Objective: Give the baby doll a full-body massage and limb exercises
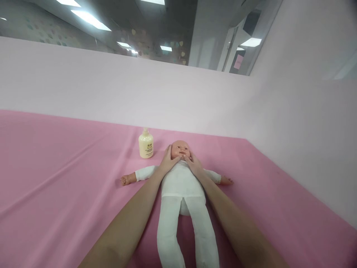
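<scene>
A baby doll (pixel 182 182) with a white cloth body lies on its back, its arms spread to the sides and its legs towards me. My left hand (pixel 169 160) cups the left side of the doll's head, the thumb reaching to the chin. On the opposite side my right hand (pixel 194 162) is curved round the cheek and jaw, its thumb also near the chin. Parts of the fingers are hidden beside and behind the head. Both forearms run along the doll's trunk.
A pale yellow pump bottle (pixel 146 145) stands left of the doll's head. Pink cloth (pixel 69 178) with some creases covers the surface. A white wall (pixel 111 85) rises behind and another at the right, with a glass pane (pixel 161 33) above.
</scene>
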A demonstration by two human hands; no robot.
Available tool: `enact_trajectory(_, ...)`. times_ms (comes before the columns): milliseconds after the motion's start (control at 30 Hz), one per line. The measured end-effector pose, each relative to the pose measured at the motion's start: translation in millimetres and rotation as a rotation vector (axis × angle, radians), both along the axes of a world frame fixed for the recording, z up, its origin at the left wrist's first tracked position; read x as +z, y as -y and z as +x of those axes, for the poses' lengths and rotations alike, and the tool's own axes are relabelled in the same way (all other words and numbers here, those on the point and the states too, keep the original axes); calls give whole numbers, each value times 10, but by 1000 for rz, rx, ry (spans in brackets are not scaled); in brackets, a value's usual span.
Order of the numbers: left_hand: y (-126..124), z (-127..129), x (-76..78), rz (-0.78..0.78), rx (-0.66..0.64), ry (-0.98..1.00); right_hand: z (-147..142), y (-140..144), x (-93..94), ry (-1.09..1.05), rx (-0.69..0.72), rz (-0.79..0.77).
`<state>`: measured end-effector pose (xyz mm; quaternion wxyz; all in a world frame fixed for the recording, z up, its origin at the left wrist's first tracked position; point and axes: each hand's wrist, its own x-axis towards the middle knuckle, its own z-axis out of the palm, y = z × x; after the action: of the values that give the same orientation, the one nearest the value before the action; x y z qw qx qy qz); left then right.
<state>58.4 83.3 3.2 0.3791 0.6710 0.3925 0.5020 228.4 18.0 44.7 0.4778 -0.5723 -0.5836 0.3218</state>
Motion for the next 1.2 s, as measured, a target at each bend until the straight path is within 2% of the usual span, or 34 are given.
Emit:
enact_trajectory(367,39,0,28,55,4,-63,-23,1,18,-18,21,23)
enact_trajectory(633,-59,4,-62,85,15,-76,24,-20,-6,19,67,60)
enact_trajectory(733,-98,7,-93,98,25,-71,49,-57,-57,36,41,72)
enact_trajectory(867,-132,2,-115,43,49,-24,80,-138,-166,65,-42,47)
enact_trajectory(1000,-166,-17,-123,67,73,54,109,-219,-251,67,-47,75)
enact_trajectory(1200,-213,-23,-138,2,53,167,103,-235,-235,49,-32,100)
